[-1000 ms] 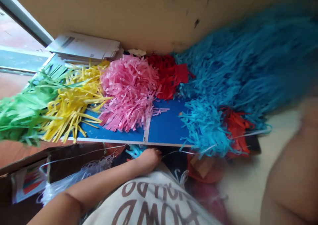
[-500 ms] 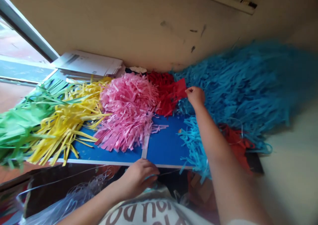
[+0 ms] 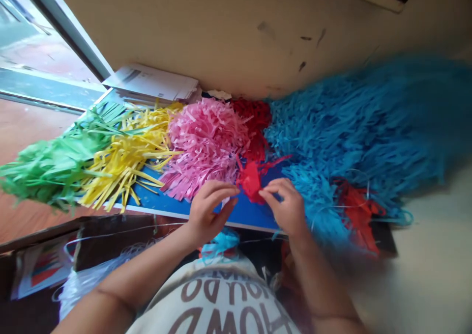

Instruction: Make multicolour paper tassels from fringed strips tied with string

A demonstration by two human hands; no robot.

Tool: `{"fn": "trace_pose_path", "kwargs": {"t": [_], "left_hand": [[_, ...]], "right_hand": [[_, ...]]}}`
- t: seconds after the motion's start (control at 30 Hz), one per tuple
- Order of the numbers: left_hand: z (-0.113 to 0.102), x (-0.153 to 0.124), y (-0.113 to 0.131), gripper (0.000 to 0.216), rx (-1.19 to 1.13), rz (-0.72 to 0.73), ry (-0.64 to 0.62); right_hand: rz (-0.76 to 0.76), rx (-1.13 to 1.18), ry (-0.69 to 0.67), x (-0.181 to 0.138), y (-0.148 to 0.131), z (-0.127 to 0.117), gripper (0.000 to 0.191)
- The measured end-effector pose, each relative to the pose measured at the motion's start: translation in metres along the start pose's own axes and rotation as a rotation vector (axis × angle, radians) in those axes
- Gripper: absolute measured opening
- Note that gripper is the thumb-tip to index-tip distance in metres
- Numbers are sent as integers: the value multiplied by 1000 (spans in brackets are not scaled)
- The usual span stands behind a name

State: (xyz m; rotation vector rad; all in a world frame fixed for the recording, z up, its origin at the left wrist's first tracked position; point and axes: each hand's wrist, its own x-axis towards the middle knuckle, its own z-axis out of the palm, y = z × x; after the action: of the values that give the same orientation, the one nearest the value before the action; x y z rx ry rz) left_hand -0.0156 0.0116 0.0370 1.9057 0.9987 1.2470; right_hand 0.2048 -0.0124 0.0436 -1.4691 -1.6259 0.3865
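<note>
Between thumb and fingers, my right hand [image 3: 285, 204] pinches a red fringed paper piece [image 3: 251, 181], lifted over the front part of the blue table [image 3: 271, 216]. Its cut strips stick out toward the far side. My left hand [image 3: 212, 208] is just left of the red piece, thumb and fingers apart with nothing between them. Beyond them lies a pile of red fringed paper [image 3: 254, 123]. A pink fringed paper pile [image 3: 208, 132] sits to its left, and a large blue fringed paper heap [image 3: 361, 127] spreads to its right.
Yellow strips [image 3: 129, 162] and green strips [image 3: 55, 167] cover the table's left end. Stacked papers [image 3: 158, 83] lie against the wall. Orange-red paper [image 3: 359, 216] rests among the blue at right. Clear plastic strands [image 3: 88, 285] and blue paper [image 3: 221, 243] are below the table's front edge.
My right hand has drawn the red fringed piece from the pile toward me. My left hand has risen from the table edge and opened beside it. The view has shifted slightly.
</note>
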Motion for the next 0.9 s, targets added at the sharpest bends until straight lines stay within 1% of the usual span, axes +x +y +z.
{"fn": "trace_pose_path", "kwargs": {"t": [0.03,0.07,0.13,0.2,0.23,0.3,0.37,0.43,0.5,0.6,0.7,0.83,0.87,0.9], "left_hand": [[-2,4,1,18,0,-10,33],[-3,8,1,21,-23,-29,32],[-1,13,-2,26,-141,-109,-59],[4,13,-7,29,-295,-254,-161],[8,11,-9,31,-356,-338,-183],[15,6,-13,34,-447,-483,-183],[20,2,-16,35,-511,-561,-191],[22,0,-18,33,-533,-543,-228],[20,0,-19,30,-504,-472,-245],[15,2,-19,28,-404,-372,-235],[11,3,-19,29,-279,-295,-255],[9,1,-18,28,-161,-181,-268],[9,-1,-16,27,-120,-146,-251],[10,-4,-12,26,-57,-103,-203]], "right_hand": [[-28,-8,-23,-15,-6,2,17],[-41,-7,-40,-28,-10,3,17],[-37,8,-60,-47,-12,6,17],[-17,27,-50,-59,-12,7,18],[-4,32,-42,-64,-12,8,17],[15,31,-28,-71,-12,7,16],[13,22,-27,-75,-12,6,16],[8,16,-25,-78,-13,4,15],[22,9,-18,-81,-12,3,15],[74,19,-14,-82,-11,5,16],[117,29,-8,-81,-10,7,14],[19,-13,59,-79,-12,9,12],[27,-4,72,-79,-13,10,14],[71,11,88,-79,-13,11,15]]}}
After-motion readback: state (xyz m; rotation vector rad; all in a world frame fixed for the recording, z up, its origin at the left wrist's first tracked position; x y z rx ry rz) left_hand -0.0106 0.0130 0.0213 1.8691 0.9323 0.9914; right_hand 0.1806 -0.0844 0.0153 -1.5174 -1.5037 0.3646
